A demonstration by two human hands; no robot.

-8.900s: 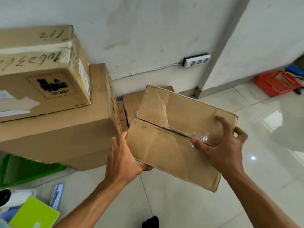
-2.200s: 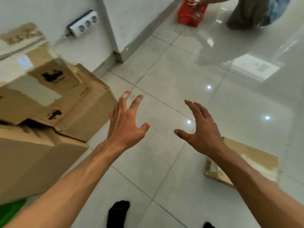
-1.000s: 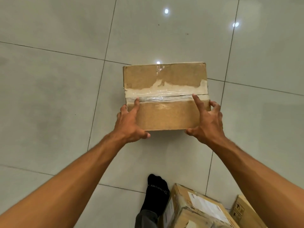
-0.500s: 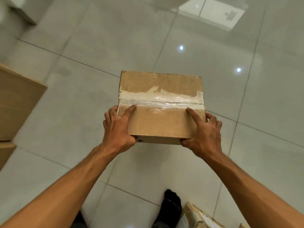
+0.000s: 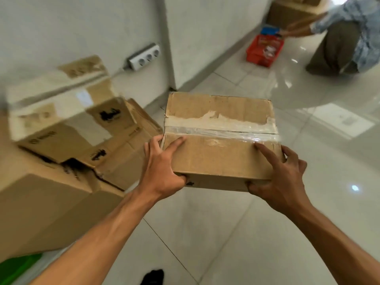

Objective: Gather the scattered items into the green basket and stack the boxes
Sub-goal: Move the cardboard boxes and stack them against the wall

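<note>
I see a tan brown cardboard box [image 5: 221, 140] with a pale whitish strip of torn paper and glossy clear tape across its top, and a small black mark on its near side. The stacked boxes [image 5: 67, 128] at left are the same brown, with cream torn patches and black printed logos. The floor [image 5: 308, 202] is glossy off-white tile with thin dark grout lines. The wall [image 5: 82, 27] is plain white, and the power strip [image 5: 145, 56] on it is white with grey. A bright green basket [image 5: 16, 268] edge shows at lower left. Farther off sits a red basket [image 5: 265, 50], with something blue behind it. A black sock [image 5: 153, 277] shows at the bottom.
</note>
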